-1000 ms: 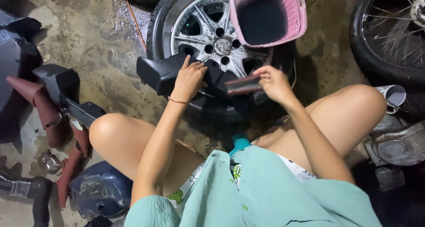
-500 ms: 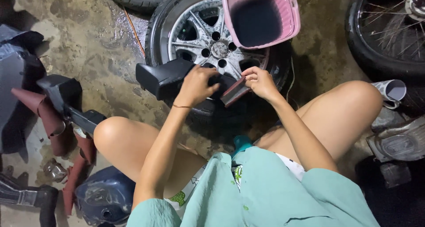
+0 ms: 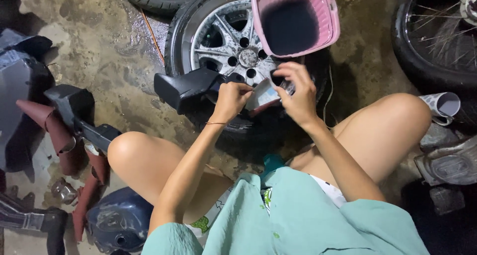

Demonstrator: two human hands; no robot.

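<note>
I sit on the ground with my knees apart, facing a car wheel (image 3: 218,31) with a silver alloy rim lying flat. My left hand (image 3: 230,100) and my right hand (image 3: 297,88) meet over the tyre, both gripping a small flat piece (image 3: 263,93), pale on top with a dark red edge. A black plastic part (image 3: 191,86) rests on the tyre just left of my left hand. A pink plastic basket (image 3: 298,19) stands on the wheel's right side, above my right hand.
Dark plastic body panels (image 3: 20,81) and dark red parts (image 3: 54,130) lie at the left, a blue part (image 3: 117,225) by my left thigh. A spoked wheel (image 3: 437,36) stands at the right, with a white cup (image 3: 442,106) and grey metal parts (image 3: 447,163) below it.
My hands have come closer together over the tyre. The right hand has brought the small flat piece leftward, and the left hand has left the black part and taken hold of the piece too.
</note>
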